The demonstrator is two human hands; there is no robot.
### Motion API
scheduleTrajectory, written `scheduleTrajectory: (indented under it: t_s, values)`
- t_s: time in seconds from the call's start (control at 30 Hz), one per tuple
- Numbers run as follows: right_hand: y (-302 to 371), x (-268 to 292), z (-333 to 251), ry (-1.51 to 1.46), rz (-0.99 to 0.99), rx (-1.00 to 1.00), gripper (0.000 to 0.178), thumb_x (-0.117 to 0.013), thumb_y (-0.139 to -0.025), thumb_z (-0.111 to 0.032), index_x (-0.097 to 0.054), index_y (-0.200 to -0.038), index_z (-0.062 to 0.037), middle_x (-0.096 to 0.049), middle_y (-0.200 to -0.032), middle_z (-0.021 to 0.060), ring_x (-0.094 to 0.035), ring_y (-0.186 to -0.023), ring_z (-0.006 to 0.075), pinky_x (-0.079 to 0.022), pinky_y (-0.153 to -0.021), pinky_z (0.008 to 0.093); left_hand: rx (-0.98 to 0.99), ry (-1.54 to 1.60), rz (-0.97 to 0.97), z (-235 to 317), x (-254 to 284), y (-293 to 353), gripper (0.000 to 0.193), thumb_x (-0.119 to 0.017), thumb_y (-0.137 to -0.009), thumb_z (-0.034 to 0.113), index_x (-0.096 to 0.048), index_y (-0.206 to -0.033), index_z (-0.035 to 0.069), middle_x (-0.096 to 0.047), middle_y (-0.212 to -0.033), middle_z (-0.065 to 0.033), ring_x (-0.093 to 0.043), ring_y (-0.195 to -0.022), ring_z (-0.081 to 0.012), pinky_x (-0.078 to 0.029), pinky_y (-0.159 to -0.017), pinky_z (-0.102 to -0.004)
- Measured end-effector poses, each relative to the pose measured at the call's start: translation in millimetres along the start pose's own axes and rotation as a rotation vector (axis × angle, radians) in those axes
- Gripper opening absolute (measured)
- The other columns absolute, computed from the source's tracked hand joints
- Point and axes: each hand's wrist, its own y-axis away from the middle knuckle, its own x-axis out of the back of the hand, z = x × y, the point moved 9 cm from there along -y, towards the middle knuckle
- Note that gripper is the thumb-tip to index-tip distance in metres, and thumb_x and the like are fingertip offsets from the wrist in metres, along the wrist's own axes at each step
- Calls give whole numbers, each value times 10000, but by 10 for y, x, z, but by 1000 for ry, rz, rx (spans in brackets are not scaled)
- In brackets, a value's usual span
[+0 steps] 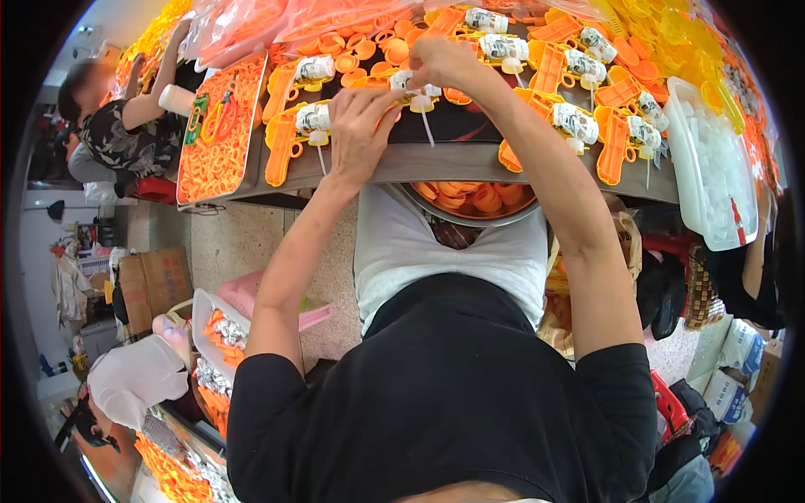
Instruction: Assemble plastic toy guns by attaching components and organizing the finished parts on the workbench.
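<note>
My left hand [362, 126] is closed on an orange toy gun, its fingers over the near side of the body. Part of the gun's white patterned cylinder [401, 80] shows between my hands, with a white cap and a thin white tube [428, 127] hanging below. Just beyond, my right hand [440, 63] is bent with its fingertips pinched at the gun's far side; what they grip is hidden. More orange toy guns with the same cylinders lie on both sides: one [283, 142] left of my left hand, others [615, 149] beyond my right forearm.
A tray [256, 126] of small orange rings, with scissors [220, 116] on top, stands left. At right is a white tub [683, 151] of translucent parts. Orange discs [356, 52] lie at the back. A metal basin [503, 220] of orange pieces sits at my lap. Another person [126, 117] works at left.
</note>
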Motion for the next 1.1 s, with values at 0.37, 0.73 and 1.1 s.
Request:
scheduleTrajectory:
  t_s: [0.37,0.73,1.1]
  values:
    - [90,38,-3,-21,65,51,421,-797,-705,-376,-708,-979,-69,-724,-953,109,-678,-965,301,-475,-851,415,-19,-20,-112,-31,-221,-69,216,-738,-816,84,-641,-1005,44,-585,-1070,-70,-572,-1020,-284,-446,-911,-406]
    - [318,-1,-58,-18,130,118,357,-735,-833,-342,-710,-1010,-34,-719,-994,149,-674,-955,336,-503,-834,447,-74,-182,-152,117,-104,104,471,-667,-838,90,-613,-1305,74,-592,-1293,-78,-536,-1206,-269,-409,-1045,-432]
    - [919,436,564,263,599,15,535,-758,-841,-280,-602,-1330,-127,-553,-1349,149,-481,-1265,364,-381,-1070,486,28,-204,-228,-312,-380,111,550,-493,-887,-14,-514,-1429,75,-491,-1483,-83,-454,-1364,-300,-326,-1156,-464]
